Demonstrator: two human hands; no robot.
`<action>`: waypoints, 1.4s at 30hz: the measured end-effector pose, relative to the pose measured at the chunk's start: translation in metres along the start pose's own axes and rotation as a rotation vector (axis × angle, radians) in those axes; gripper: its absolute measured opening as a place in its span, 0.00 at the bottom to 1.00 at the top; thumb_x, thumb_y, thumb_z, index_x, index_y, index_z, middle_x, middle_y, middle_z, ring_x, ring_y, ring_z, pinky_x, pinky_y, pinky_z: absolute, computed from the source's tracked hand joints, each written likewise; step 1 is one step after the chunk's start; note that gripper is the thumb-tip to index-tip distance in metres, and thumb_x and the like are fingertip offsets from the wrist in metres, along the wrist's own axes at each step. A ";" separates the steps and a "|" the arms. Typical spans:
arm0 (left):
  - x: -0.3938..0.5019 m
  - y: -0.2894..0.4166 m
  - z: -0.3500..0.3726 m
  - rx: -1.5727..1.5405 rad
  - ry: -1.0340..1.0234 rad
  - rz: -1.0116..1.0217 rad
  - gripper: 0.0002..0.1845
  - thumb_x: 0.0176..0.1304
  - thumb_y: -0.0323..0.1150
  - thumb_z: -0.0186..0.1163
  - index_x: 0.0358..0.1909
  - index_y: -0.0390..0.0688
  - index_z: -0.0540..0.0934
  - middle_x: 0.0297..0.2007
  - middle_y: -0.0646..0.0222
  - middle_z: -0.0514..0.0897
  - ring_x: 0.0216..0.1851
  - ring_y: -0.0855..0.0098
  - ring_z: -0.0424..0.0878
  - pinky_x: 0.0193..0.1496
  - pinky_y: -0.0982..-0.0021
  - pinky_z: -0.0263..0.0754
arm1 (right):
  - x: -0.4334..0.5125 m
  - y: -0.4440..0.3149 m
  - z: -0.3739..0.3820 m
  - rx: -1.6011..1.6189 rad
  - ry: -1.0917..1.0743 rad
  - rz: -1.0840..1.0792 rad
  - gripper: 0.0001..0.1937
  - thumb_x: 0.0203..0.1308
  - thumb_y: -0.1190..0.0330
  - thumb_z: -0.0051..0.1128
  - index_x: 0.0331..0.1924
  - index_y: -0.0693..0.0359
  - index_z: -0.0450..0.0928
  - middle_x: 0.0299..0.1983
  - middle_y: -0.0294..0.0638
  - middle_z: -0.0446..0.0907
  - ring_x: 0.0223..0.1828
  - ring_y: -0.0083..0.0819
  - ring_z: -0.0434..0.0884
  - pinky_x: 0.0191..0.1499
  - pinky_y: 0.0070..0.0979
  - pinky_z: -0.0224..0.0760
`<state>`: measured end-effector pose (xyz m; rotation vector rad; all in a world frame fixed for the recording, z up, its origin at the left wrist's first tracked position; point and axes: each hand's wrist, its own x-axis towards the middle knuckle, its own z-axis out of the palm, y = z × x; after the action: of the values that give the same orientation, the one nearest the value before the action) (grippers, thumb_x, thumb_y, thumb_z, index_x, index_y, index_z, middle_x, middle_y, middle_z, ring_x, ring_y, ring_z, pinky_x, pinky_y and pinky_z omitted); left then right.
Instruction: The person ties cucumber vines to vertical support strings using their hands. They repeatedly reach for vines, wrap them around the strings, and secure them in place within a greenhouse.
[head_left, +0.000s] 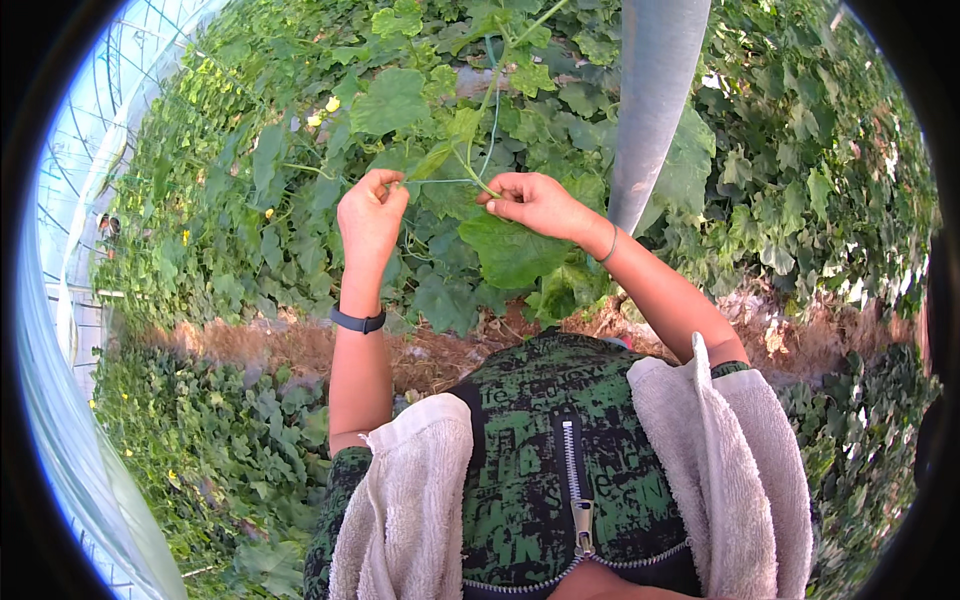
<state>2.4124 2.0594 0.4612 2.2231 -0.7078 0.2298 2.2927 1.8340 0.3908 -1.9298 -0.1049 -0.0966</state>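
My left hand (375, 210), with a dark band at the wrist, pinches a thin blue-green string (442, 181) that runs taut across to a green vine stem (484, 112). My right hand (529, 202) is closed around the lower part of that stem, thumb and forefinger together, just right of where string and stem meet. From this meeting point another length of string rises beside the stem. A broad green leaf (514, 250) hangs below my right hand. What lies inside the curled fingers is hidden.
A grey metal post (660, 97) stands close to the right of my right hand. Dense vines with yellow flowers (332, 104) surround me. Dry soil (270, 341) runs between rows; plastic sheeting (75, 420) borders the left. A small, indistinct figure, perhaps a person, shows far left.
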 end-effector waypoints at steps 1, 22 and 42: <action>0.003 -0.010 -0.006 0.062 0.041 -0.044 0.08 0.58 0.31 0.63 0.38 0.41 0.85 0.19 0.66 0.79 0.19 0.73 0.73 0.27 0.69 0.68 | -0.002 0.001 -0.003 0.063 0.010 0.004 0.13 0.65 0.61 0.60 0.50 0.56 0.80 0.19 0.29 0.72 0.21 0.21 0.67 0.27 0.26 0.62; -0.009 0.037 0.013 -0.315 0.047 0.158 0.11 0.64 0.29 0.65 0.46 0.36 0.83 0.36 0.70 0.82 0.27 0.81 0.80 0.33 0.77 0.75 | 0.023 0.009 0.015 -0.168 0.184 0.095 0.13 0.63 0.68 0.50 0.52 0.58 0.73 0.32 0.54 0.81 0.37 0.53 0.82 0.41 0.44 0.75; 0.017 0.068 0.060 -0.934 -0.361 -0.144 0.12 0.70 0.30 0.60 0.50 0.33 0.80 0.35 0.69 0.84 0.30 0.81 0.78 0.33 0.80 0.72 | 0.006 -0.088 -0.024 -0.588 0.738 -0.370 0.11 0.60 0.66 0.60 0.44 0.60 0.75 0.32 0.45 0.79 0.31 0.47 0.81 0.33 0.40 0.75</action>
<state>2.3850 1.9720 0.4692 1.3999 -0.6499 -0.4996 2.2872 1.8425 0.4821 -2.3014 0.0735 -1.1817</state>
